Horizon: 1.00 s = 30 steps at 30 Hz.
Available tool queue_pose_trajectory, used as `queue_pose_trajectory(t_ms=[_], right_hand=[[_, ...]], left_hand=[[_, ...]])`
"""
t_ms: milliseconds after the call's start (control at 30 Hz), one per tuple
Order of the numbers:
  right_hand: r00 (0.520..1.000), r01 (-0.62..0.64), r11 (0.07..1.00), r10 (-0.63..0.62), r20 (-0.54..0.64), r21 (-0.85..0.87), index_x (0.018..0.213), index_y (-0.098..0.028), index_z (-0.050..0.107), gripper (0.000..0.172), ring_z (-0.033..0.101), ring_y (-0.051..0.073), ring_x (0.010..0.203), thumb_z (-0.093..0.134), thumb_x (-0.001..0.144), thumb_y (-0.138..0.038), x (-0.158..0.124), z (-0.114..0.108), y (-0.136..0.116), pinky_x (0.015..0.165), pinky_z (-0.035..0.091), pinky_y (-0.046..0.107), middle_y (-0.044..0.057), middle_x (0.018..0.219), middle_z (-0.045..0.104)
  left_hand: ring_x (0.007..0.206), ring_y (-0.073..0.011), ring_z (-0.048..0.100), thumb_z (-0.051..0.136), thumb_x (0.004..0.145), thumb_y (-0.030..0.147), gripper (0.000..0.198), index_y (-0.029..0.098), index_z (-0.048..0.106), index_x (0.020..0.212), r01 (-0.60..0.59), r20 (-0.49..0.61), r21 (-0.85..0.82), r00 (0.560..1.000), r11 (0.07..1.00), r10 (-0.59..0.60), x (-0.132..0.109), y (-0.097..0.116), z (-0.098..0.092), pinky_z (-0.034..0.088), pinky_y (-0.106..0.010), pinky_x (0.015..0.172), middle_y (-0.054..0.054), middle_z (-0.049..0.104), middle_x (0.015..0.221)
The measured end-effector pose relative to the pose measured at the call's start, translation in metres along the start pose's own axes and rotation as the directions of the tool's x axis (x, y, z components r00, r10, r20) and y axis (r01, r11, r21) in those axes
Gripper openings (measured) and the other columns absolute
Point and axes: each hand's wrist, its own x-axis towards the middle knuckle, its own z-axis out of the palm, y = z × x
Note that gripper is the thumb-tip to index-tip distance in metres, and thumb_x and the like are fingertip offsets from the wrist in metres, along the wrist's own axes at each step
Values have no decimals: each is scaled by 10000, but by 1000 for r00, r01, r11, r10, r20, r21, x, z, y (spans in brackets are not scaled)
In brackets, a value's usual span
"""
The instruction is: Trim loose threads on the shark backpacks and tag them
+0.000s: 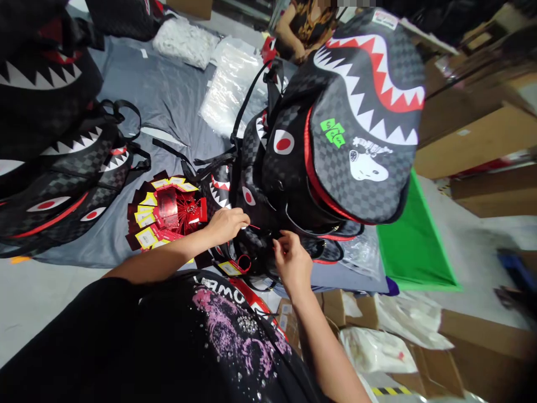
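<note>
My left hand (229, 225) is closed in a pinch over the near side of a stack of black checkered backpacks (268, 193). A thin red cord (254, 226) runs from its fingertips towards the dark fabric. My right hand (292, 258) is a short way to the right, thumb and fingers pressed together; what they hold is too small to make out. Below the hands lies a tag with a yellow-edged label (230, 268) beside a red loop (244, 262). Left of my left hand, a fan of red tags (168, 208) with yellow-edged labels and red cords is spread out.
More shark-mouth backpacks (62, 190) are piled at the left. Clear plastic bags (232, 84) lie on the grey cloth (163, 95). A green panel (419, 240) and cardboard boxes (474, 151) stand at the right. Another person's arm (289, 39) shows at the back.
</note>
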Motion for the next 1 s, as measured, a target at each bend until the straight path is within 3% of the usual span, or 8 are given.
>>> queue_pose_trajectory(t_ms=[100,300,433,533,667,800,867,1000], right_hand=[[999,45,998,-45,2,-34,1111,-166,622,293,652,202,788,443,937,-319,-5,6,1,691,467,297,82,903,704],[1000,11,982,-10,3,-189,941,-181,693,267,613,179,684,439,944,-262,-1,9,-5,567,381,273,66,824,683],[975,-13,999,22,-219,40,921,-174,693,254,646,169,718,470,938,-294,-8,0,8,643,454,262,67,854,716],[927,-51,958,151,-343,284,913,-168,706,228,662,173,706,557,910,-341,-12,0,11,692,502,283,65,833,727],[894,-25,821,273,-354,570,995,-171,709,237,667,166,696,614,883,-357,-12,13,2,684,535,311,97,997,731],[941,-27,688,263,-214,725,999,-179,672,213,674,160,678,612,889,-352,-6,21,-8,646,538,317,108,1063,718],[964,-26,685,210,-164,728,943,-185,669,182,676,165,686,603,896,-349,-2,20,-9,664,535,324,88,994,727],[985,-13,704,131,-112,710,898,-193,686,199,652,166,660,581,905,-362,5,17,-9,623,510,309,65,869,721]], left_hand=[[857,-174,646,539,921,251,180,240,718,930,22,61,-38,998,999,-20,10,10,8,451,-283,746,-4,698,949],[850,-151,634,556,887,237,151,215,705,881,38,242,-300,969,953,38,28,30,13,433,-243,739,2,697,903],[623,-118,597,615,857,341,201,183,651,977,241,490,-502,871,830,43,31,17,5,413,-218,606,29,652,673],[633,-107,603,680,809,304,337,174,573,1102,354,568,-630,817,692,100,25,0,-6,417,-205,589,13,676,748],[798,-125,645,772,722,255,498,174,529,1149,391,514,-788,843,476,157,13,-13,-5,475,-233,692,-57,698,960],[801,-123,631,811,663,246,346,144,592,911,288,241,-859,957,423,-163,6,-16,15,484,-253,741,-37,671,869],[784,-125,633,813,658,263,313,139,600,850,229,109,-900,942,370,-318,4,-15,25,492,-261,739,-32,664,843],[753,-133,645,811,648,220,259,125,661,837,242,92,-906,914,349,-396,1,-9,38,506,-269,721,-52,686,867]])
